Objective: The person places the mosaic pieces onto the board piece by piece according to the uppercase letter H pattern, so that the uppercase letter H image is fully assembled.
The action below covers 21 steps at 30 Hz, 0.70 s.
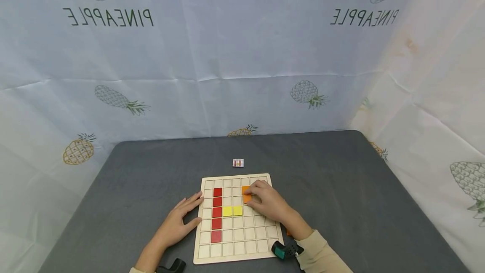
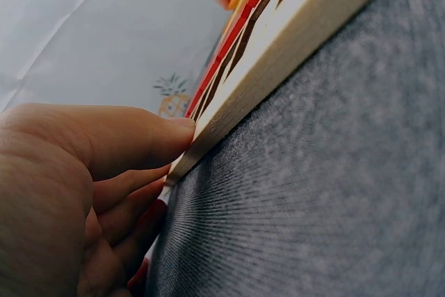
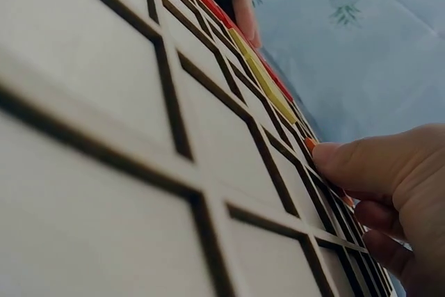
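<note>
A wooden grid board (image 1: 227, 257) lies on the table, with a column of several red tiles (image 1: 217, 212) and two yellow tiles (image 1: 232, 211) in its cells. My right hand (image 1: 267, 199) is over the upper right of the board, thumb and fingers pinching an orange tile (image 1: 246, 195). In the right wrist view, orange (image 3: 310, 144) shows at the thumb tip; the fingers hide part of it. My left hand (image 1: 178, 222) rests against the board's left edge with fingers extended, and its thumb (image 2: 153, 137) touches the side of the board in the left wrist view.
A small card (image 1: 238, 163) with a coloured grid pattern lies beyond the board. Part of an orange piece (image 1: 289, 232) shows beside my right forearm. The dark grey table (image 1: 159, 172) meets a pineapple-print curtain (image 1: 212, 108) at the back.
</note>
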{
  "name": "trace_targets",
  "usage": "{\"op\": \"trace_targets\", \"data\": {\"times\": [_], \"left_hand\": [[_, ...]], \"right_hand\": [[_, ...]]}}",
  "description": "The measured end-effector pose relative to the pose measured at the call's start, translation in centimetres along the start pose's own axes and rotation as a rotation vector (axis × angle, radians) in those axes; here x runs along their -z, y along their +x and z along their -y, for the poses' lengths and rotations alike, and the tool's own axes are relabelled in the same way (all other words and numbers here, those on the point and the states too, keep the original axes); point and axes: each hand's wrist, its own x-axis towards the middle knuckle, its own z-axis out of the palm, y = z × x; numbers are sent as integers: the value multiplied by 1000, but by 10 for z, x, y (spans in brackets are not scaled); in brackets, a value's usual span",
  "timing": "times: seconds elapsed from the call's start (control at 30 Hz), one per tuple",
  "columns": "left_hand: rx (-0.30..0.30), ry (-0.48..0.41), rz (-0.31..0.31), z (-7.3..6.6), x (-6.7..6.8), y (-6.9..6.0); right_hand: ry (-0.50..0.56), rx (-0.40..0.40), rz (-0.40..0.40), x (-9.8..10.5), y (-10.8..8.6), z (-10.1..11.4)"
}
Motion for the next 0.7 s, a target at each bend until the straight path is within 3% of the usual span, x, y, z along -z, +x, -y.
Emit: {"op": "trace_targets", "data": {"times": [0.23,0.47,0.7], "left_hand": [[27,-3,13,0,0,0],[7,2,-1,0,0,-1],[-6,4,-6,-1,0,0]], "right_hand": [[-17,0,-12,-1,-2,1],[-8,5,-7,-3,-2,0],[44,23,-74,1,-2,-3]]}}
